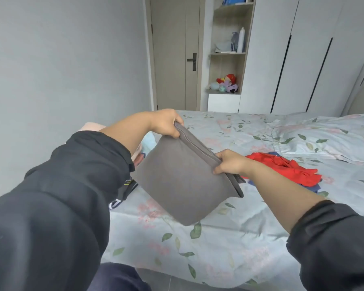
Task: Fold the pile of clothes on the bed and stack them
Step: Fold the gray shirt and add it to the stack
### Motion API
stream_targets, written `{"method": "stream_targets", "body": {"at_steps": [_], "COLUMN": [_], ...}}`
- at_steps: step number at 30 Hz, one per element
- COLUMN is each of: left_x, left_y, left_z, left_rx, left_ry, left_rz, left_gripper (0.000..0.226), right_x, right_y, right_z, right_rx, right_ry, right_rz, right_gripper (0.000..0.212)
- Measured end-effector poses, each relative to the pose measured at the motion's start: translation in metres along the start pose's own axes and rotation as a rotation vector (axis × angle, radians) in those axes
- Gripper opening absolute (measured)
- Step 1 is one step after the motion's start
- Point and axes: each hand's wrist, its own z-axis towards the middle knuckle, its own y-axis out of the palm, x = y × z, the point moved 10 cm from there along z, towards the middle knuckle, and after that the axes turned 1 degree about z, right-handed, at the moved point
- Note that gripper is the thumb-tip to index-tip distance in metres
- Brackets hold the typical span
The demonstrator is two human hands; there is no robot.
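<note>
A closed door [170,59] stands beside shelves [225,67] holding plush toys [229,82], bottles [241,39], near a white wardrobe [303,59].

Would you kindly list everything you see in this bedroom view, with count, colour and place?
grey garment: one, grey, folded, held over the bed
red garment: one, red, crumpled on the bed at right
blue garment: at least one, blue, under the red garment
pink cloth: one, pink, behind the left arm, mostly hidden
bed: one, pale floral sheet, foreground
door: one, light wood, back wall
shelf unit: one, light wood, right of the door
plush toys: several, red and pastel, lower shelf
wardrobe: one, white, back right
left hand: one, pinches the grey garment's far corner
right hand: one, grips its near corner
</note>
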Motion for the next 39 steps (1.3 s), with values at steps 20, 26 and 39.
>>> {"method": "stream_targets", "body": {"at_steps": [20, 26, 39], "left_x": [-0.199, -0.289, -0.377], "left_y": [-0.184, -0.16, 0.034], "left_z": [-0.083, -0.16, -0.085], "left_rx": [0.923, 0.966, 0.256], "left_ry": [-0.315, -0.446, -0.692], "left_rz": [-0.263, -0.02, 0.181], "left_gripper": [0.011, 0.018, 0.057], "right_x": [-0.256, -0.307, -0.201], "right_y": [-0.077, 0.043, 0.243], "right_z": [0.071, 0.106, 0.184], "right_rx": [0.779, 0.73, 0.167], "right_ry": [-0.514, -0.699, -0.57], "right_rz": [-0.261, -0.414, -0.366], "right_gripper": [0.023, 0.033, 0.054]}}
